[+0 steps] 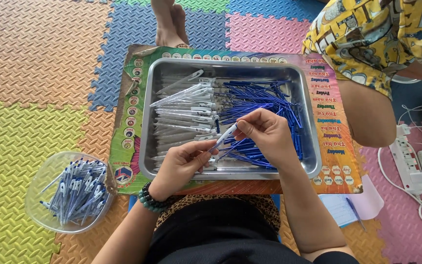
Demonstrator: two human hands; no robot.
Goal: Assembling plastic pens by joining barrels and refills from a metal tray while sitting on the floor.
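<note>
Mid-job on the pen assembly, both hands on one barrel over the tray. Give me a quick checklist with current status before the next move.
1. Pen barrel gripped at both ends by left hand and right hand: ok.
2. Blue refill seated inside that barrel: cannot tell, too small.
3. Blue refills stocked in the metal tray, right side: ok.
4. Clear barrels stocked, left side: ok.
5. Plastic bowl of finished pens has room: ok.
6. Another person's knee beside the tray, not over it: ok.
</note>
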